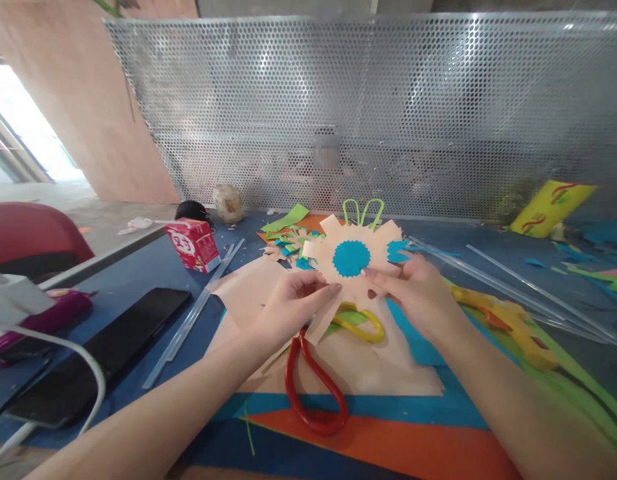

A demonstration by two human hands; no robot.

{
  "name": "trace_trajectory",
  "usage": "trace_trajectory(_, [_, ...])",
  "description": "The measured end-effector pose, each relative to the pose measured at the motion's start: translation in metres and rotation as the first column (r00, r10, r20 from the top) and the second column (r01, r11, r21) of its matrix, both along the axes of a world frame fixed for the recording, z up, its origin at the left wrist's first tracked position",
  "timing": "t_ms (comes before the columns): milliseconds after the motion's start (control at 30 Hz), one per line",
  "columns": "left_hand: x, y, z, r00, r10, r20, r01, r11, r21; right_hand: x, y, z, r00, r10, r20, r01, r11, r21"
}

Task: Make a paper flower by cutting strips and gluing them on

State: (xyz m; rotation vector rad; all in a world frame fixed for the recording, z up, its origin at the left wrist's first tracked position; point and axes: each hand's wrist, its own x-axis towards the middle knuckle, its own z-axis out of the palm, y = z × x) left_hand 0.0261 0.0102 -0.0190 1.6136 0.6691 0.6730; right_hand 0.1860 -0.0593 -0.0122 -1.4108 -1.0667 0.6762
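Both hands hold a cream paper flower (pixel 328 263) over the table, with a blue scalloped disc (pixel 352 259) at its middle. My left hand (pixel 301 297) pinches a lower petal on the left. At the lower right, my right hand (pixel 413 290) grips the flower, its thumb at the disc's edge. Light green antenna-like loops (pixel 373 212) show above the flower; whether they are joined to it I cannot tell. Directly below lie red-handled scissors (pixel 316 393) and yellow-handled scissors (pixel 371 328), on cream paper sheets (pixel 388 367). Blades are mostly hidden.
To the left are a black phone (pixel 123 340), a red box (pixel 193 245) and clear glue sticks (pixel 198 310). On the right lie a yellow glue gun (pixel 513 327), more clear sticks (pixel 513 290) and a yellow packet (pixel 553 208). A perforated metal panel (pixel 378 113) stands behind.
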Motion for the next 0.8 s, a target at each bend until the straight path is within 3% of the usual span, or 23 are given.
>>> trace_trajectory(667, [0.0004,-0.0037,0.0051,1.0,0.028,0.005,-0.028,0.999,0.017,0.0011,0.0011,-0.0027,0.999,0.016,0.048,-0.015,1.0,-0.007])
trace_trajectory(800, [-0.0003,-0.0032,0.0038,0.999,0.034,-0.004,-0.034,0.999,0.002,0.0015,0.0027,-0.0055,0.999,0.033,-0.035,-0.033,0.999,-0.008])
